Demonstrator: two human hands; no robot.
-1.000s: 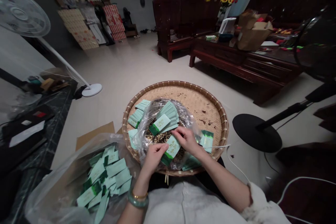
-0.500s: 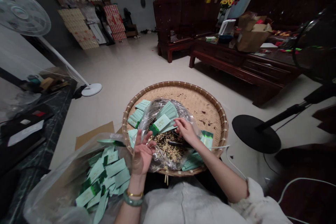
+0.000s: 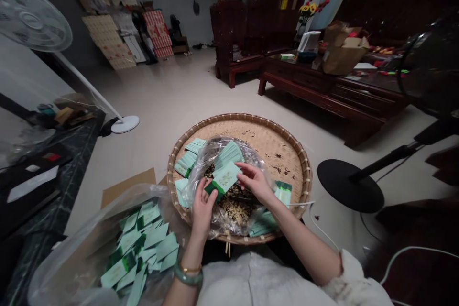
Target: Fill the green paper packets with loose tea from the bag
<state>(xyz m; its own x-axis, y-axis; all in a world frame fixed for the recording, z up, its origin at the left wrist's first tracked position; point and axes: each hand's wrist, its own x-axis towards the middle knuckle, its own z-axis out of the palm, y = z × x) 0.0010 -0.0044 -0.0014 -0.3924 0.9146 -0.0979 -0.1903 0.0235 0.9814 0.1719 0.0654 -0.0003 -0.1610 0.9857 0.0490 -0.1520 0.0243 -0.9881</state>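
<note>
A light green paper packet [image 3: 226, 178] with a darker green end is held between both hands above the clear plastic bag [image 3: 201, 165]. My right hand [image 3: 255, 182] pinches its upper right corner. The fingers of my left hand [image 3: 205, 205] close on its dark green lower left end. Beneath lie loose dried flakes [image 3: 234, 211], pale yellow and dark. Behind the held packet, a fanned stack of green packets [image 3: 229, 153] rests on the bag. More packets [image 3: 186, 160] sit along the left of the round woven bamboo tray [image 3: 251, 122], and others [image 3: 283, 193] at its right.
A big plastic bag [image 3: 82, 234] full of green packets [image 3: 143, 244] stands at the left. A white fan [image 3: 125, 124] is beyond it; a black fan base [image 3: 349, 184] stands right. A white cable [image 3: 324, 229] runs beside the tray. A dark wooden table [image 3: 322, 83] is behind.
My left hand has moved from open and palm-up onto the packet's dark green end. The packet, formerly lying on the bag by my right hand, is now lifted between both hands.
</note>
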